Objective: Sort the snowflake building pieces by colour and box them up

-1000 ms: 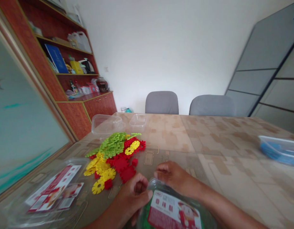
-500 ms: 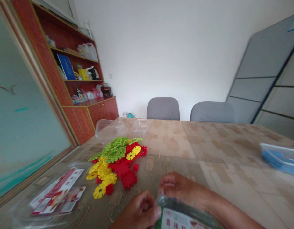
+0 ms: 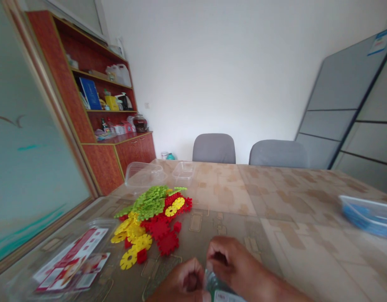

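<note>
At the bottom edge a clear plastic container (image 3: 226,296) with a printed label and something green shows only in part. My left hand (image 3: 182,280) grips its near left corner, fingers curled. My right hand (image 3: 235,268) is closed at its upper edge, thumb and fingers pinched together. Ahead and to the left of my hands lies a loose pile of plastic building pieces: green ones (image 3: 151,202), red ones (image 3: 167,242) and yellow flower-shaped discs (image 3: 128,259).
A clear plastic package with a printed card (image 3: 75,263) lies at the left. Two clear empty containers (image 3: 144,175) (image 3: 183,171) stand behind the pile. A tub of blue pieces (image 3: 367,216) is at the right. Grey chairs (image 3: 214,147) stand beyond the table.
The labelled container has sunk lower, so less of it shows. Both hands stay on it, and the right hand has moved slightly down. The whole view has shifted a little.
</note>
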{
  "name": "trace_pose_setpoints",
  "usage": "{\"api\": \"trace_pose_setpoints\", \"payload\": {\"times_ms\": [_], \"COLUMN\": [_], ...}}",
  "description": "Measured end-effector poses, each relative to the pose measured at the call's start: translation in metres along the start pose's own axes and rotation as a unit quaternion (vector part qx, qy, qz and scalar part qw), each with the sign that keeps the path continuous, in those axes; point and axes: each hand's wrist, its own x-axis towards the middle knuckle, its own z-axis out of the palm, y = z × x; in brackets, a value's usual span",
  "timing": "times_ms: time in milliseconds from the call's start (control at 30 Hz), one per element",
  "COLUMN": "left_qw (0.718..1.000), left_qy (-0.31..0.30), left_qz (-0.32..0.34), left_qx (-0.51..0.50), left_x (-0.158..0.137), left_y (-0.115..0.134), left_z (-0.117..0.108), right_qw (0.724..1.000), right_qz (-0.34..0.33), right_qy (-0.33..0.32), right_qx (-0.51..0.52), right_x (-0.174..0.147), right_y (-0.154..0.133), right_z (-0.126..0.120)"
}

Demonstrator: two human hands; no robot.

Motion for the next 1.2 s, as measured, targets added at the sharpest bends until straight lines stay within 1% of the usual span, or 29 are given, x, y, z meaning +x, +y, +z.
{"api": "trace_pose_setpoints", "payload": {"times_ms": [33,100,200,267,333,433,500,567,667,767,833,933,1067,1200], "left_qw": [1.0,1.0,1.0,0.999,0.999,0.999,0.999,0.999,0.993,0.976,0.972,0.972,0.976,0.985], "left_qy": [0.001,-0.002,-0.01,-0.007,0.003,-0.002,-0.007,0.001,-0.009,-0.031,-0.037,-0.05,-0.06,-0.057], "left_qz": [0.003,0.006,-0.001,0.0,0.004,0.001,-0.004,-0.009,-0.03,-0.051,-0.061,-0.076,-0.089,-0.06], "left_qx": [0.002,-0.003,-0.025,-0.037,-0.038,-0.033,-0.04,-0.05,-0.114,-0.208,-0.226,-0.217,-0.191,-0.153], "left_x": [0.0,0.0,0.002,0.004,0.004,0.005,0.005,0.006,0.007,0.009,0.01,0.01,0.007,0.002], "left_y": [0.0,0.0,-0.004,-0.008,-0.01,-0.008,-0.006,-0.005,-0.009,-0.016,-0.019,-0.019,-0.006,0.009], "left_z": [0.0,0.001,0.003,0.004,0.005,0.006,0.006,0.006,0.005,0.003,0.002,0.0,0.003,0.011], "right_qw": [0.999,0.994,0.99,0.99,0.992,0.994,0.996,0.998,0.997,0.994,0.995,0.996,0.998,0.996], "right_qz": [-0.022,-0.063,-0.102,-0.1,-0.076,-0.037,-0.026,-0.029,-0.043,-0.045,-0.043,-0.039,-0.046,-0.083], "right_qy": [0.012,0.021,0.017,0.012,-0.005,-0.029,-0.037,-0.043,-0.054,-0.056,-0.052,-0.049,-0.045,-0.014], "right_qx": [-0.038,-0.081,-0.095,-0.095,-0.099,-0.095,-0.07,-0.033,0.037,0.081,0.079,0.057,0.014,-0.006], "right_x": [-0.002,-0.005,-0.009,-0.009,-0.008,-0.004,-0.002,-0.001,-0.001,-0.001,-0.001,-0.001,-0.005,-0.009], "right_y": [-0.001,-0.003,-0.004,-0.004,-0.004,-0.005,-0.005,-0.004,-0.002,-0.002,-0.003,-0.004,-0.005,-0.011], "right_z": [0.001,0.002,0.001,-0.001,-0.004,-0.007,-0.008,-0.008,-0.008,-0.009,-0.009,-0.009,-0.007,-0.007]}}
